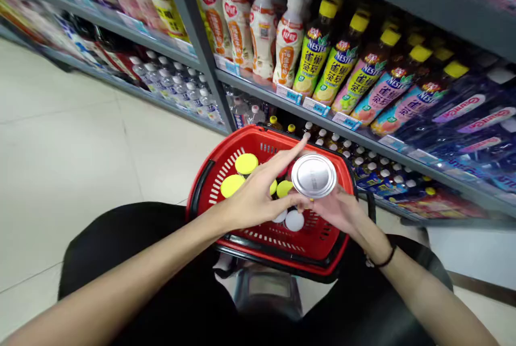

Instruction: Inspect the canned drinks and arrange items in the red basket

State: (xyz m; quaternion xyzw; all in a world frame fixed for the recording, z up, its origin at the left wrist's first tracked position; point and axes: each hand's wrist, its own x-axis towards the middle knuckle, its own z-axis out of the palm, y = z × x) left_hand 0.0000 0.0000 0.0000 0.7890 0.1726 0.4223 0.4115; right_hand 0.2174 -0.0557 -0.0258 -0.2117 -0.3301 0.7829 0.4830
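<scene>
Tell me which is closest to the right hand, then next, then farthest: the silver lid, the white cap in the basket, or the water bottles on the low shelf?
From the right hand:
1. Silver lid, touching its fingers.
2. White cap, just left, inside the red basket.
3. Water bottles, far left on the low shelf.

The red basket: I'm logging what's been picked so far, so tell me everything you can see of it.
The red basket is plastic with slotted walls and a black rim and handle. It sits low in front of the person, beside the drink shelves. Inside stand bottles seen from above: yellow caps and white caps. The left hand and right hand are over it, around a silver-topped can. What it rests on is hidden.
</scene>
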